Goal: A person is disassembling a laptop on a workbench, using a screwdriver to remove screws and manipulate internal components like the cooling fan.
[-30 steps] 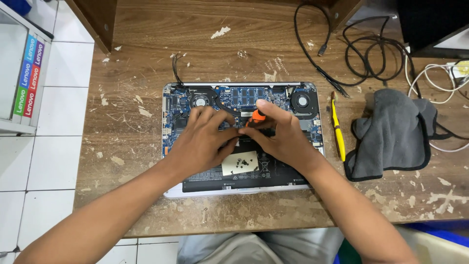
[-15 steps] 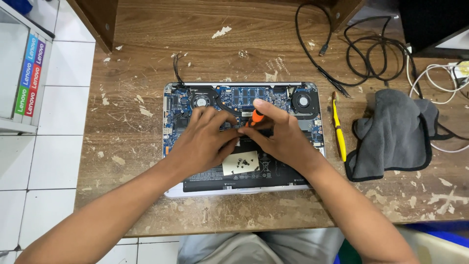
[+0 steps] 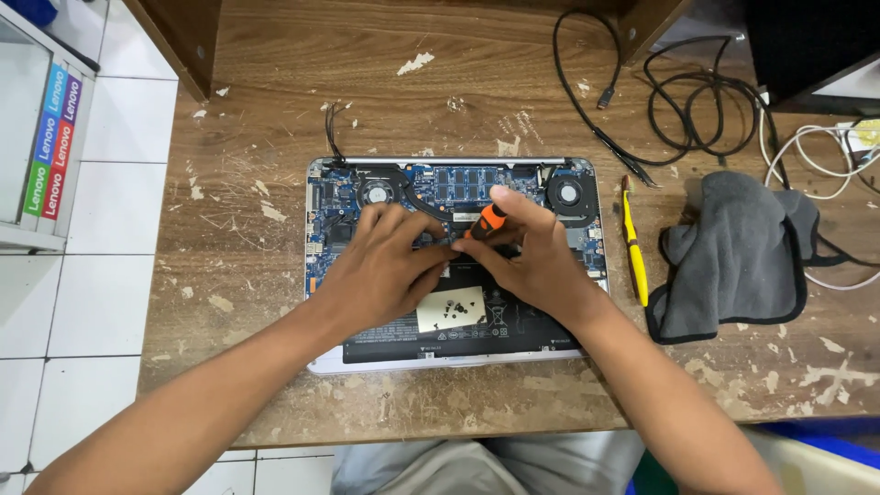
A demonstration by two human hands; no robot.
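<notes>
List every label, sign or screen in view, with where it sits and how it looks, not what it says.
Pale rectangular label: on the black battery of the opened silver laptop, just below both hands, small dark screws lying on it.
Coloured vertical strips: far left on a white shelf unit, green, red, blue and purple with white lettering.
Dark monitor: top right corner, only partly in view.

Right of the yellow tool on the scarred wooden desk lies a crumpled grey cloth; black cables coil above it.
</notes>
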